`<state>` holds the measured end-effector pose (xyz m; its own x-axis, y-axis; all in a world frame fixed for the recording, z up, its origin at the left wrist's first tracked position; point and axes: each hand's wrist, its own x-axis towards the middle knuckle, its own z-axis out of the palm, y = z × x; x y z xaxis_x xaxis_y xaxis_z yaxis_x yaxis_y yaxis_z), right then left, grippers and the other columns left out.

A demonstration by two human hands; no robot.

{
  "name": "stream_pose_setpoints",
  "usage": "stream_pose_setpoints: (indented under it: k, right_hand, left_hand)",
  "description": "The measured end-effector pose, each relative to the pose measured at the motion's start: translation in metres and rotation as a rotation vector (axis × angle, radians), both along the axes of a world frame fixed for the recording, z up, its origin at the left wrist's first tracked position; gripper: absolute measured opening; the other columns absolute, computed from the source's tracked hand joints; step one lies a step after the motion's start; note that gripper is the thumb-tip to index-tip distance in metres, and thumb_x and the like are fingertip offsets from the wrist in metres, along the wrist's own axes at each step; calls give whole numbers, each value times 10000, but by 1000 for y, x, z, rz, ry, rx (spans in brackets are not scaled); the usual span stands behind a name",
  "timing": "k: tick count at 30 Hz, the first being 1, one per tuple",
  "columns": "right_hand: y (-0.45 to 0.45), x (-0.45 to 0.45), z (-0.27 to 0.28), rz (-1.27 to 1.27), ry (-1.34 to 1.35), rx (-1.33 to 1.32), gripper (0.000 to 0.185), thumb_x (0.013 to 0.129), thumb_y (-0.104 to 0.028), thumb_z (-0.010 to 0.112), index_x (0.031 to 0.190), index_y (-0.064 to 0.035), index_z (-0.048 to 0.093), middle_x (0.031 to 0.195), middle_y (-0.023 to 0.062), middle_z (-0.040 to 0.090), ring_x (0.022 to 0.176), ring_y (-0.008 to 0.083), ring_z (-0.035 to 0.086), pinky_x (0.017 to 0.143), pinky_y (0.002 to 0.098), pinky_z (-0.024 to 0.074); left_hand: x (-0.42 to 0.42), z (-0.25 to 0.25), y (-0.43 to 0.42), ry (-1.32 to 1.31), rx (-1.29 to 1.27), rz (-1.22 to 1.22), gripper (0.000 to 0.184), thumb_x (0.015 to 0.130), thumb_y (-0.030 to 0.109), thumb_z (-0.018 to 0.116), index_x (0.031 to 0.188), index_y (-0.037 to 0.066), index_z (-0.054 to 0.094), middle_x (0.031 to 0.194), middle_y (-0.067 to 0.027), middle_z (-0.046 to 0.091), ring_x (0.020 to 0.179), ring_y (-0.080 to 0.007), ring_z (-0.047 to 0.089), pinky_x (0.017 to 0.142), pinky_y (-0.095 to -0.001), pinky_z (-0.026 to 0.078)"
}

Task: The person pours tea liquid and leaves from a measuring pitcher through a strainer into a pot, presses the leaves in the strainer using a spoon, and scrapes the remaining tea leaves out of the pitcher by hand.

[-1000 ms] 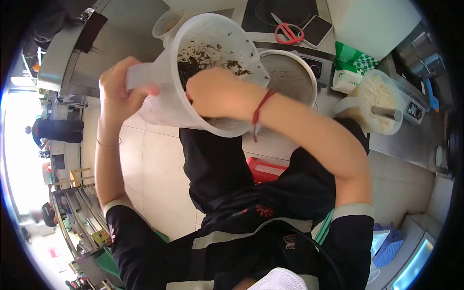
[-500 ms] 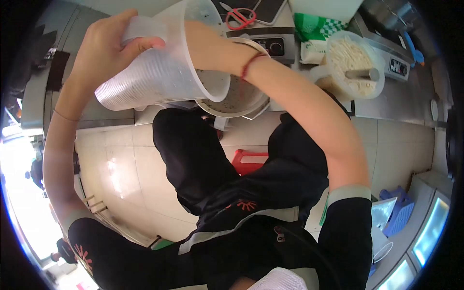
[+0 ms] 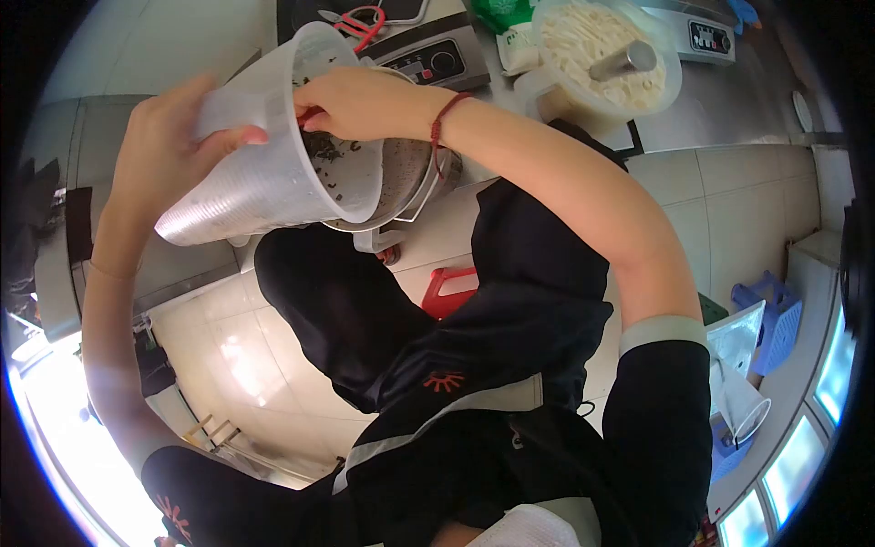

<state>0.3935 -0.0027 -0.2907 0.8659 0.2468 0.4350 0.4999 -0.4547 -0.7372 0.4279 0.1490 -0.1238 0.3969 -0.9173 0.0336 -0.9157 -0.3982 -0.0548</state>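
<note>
A large translucent plastic jug (image 3: 239,187) lies tilted on its side, its mouth facing right, with dark wet bits stuck to the inner wall. My left hand (image 3: 178,137) is wrapped round its handle. Inside the mouth is my right hand (image 3: 342,102), fingers curled; something red shows at its fingertips, but what they hold I cannot make out. A red string is round the right wrist. Below and behind the jug's mouth sits a round metal-rimmed pot or strainer (image 3: 410,182), partly hidden by the jug and my right forearm.
Red-handled scissors (image 3: 363,29) lie behind an induction cooker (image 3: 433,62). To the right stands a jug of pale strips (image 3: 597,68) with a metal cylinder in it, beside a green and white bag (image 3: 518,46). A red stool (image 3: 448,290) shows between the knees.
The view has shifted, and the jug has tipped further, its mouth now over the round pot. Both hands moved with it; my right hand remains inside the mouth.
</note>
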Motion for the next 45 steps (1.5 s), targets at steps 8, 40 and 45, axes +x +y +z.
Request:
stream_pose_setpoints:
  k: [8,40,45]
  right_hand:
    - [-38,-46,6,-82,99,-142,192,798,-155,578,967,-66,583,882,103,630,832,299,588,716,384,443]
    - [-3,-9,11,14,-137,433,174,796,-153,574,935,-51,599,900,129,622,832,286,598,726,363,457]
    - [56,28,6,227,-304,511,218,755,-133,589,953,-46,561,880,129,615,831,284,590,710,355,457]
  left_hand:
    - [-11,0,-5,11,20,12,480,629,373,752,747,-1,474,536,-141,440,470,-274,392,473,-296,385]
    - [-12,-1,-9,10,15,-96,448,577,337,787,711,4,519,576,-120,482,492,-240,424,490,-292,379]
    - [-8,-2,-10,8,60,-86,446,567,329,791,713,8,519,571,-122,469,495,-247,416,490,-300,372]
